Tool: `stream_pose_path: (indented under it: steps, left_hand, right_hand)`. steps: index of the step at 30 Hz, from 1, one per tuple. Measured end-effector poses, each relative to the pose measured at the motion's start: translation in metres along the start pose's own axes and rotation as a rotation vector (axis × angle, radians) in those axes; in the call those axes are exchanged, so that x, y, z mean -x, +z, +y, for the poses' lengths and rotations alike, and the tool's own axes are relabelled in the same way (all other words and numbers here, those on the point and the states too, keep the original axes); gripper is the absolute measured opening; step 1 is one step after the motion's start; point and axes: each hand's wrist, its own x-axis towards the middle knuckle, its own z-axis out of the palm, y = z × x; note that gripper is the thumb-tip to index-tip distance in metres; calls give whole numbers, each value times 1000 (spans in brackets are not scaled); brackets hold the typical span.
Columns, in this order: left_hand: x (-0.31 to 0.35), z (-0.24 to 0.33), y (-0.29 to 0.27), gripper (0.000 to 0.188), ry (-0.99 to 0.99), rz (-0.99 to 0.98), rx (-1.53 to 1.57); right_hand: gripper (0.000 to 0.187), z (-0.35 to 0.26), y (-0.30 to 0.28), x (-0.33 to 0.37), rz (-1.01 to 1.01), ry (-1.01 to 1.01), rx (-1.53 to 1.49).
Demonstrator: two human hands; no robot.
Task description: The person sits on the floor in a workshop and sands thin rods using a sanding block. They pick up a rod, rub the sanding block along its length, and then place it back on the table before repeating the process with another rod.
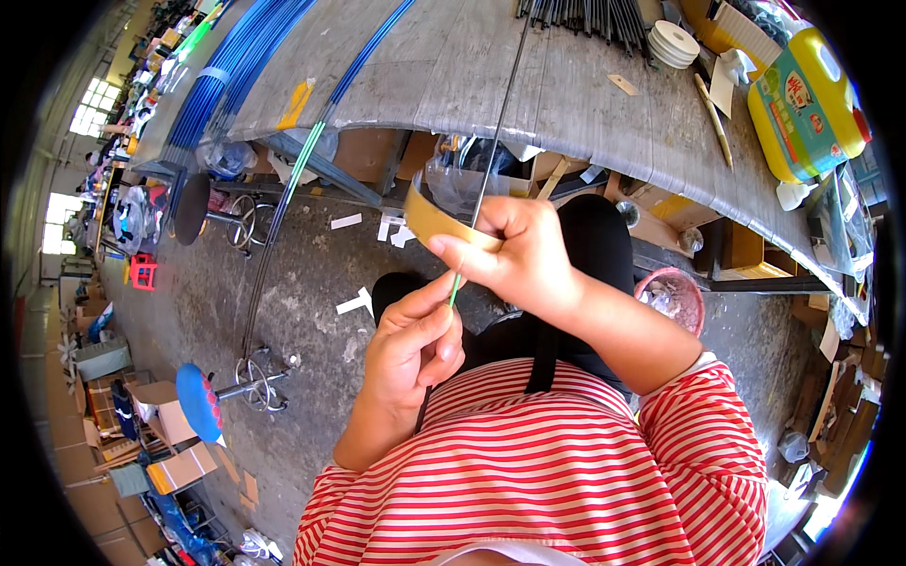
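A thin dark rod (pixel 501 123) with a short green part slants from the tabletop down between my hands. My left hand (pixel 408 351) pinches it at the green part, thumb against fingertips. Just above, my right hand (pixel 530 259) is closed, its thumb pressing the end of a curved tan strip (pixel 436 219) against the fingers. The strip bends up and to the left, beside the rod. The rod passes at my right fingertips; whether they grip it too is hidden. Its lower end runs behind my left wrist.
The grey table (pixel 444 66) carries blue rods (pixel 250 57), black rods (pixel 595 21), white spools (pixel 672 43) and a yellow jug (pixel 802 108). Green-and-blue rods (pixel 304 151) overhang its edge. A blue-seated stool (pixel 198 403) stands left; a pink basket (pixel 694 300) sits right.
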Motion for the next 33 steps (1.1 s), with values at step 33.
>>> stream_pose_path:
  steps: [33]
  left_hand:
    - [3,-2,-2,36,35,-13,43]
  right_hand:
    - [45,-1,3,-1,-37,-22,66]
